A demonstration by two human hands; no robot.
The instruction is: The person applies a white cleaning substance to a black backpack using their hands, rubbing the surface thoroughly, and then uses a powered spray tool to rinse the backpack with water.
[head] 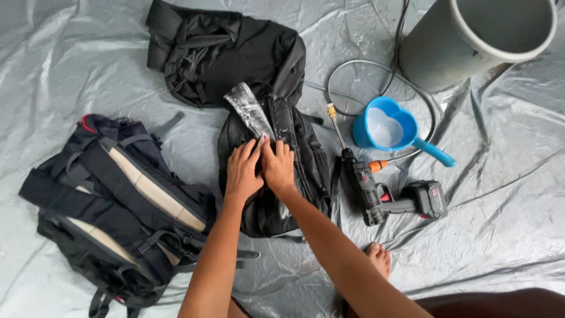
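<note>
Both hands (262, 168) flat on black backpack (300, 171)

Both hands (261, 168) pressed on black backpack (294, 171), spray gun (376, 191) beside

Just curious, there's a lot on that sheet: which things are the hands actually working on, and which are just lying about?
In hand: left hand and right hand pressing on the middle black backpack.

Lying about: navy backpack, black bag, cordless spray gun, blue scoop, grey bucket, hose.
</note>
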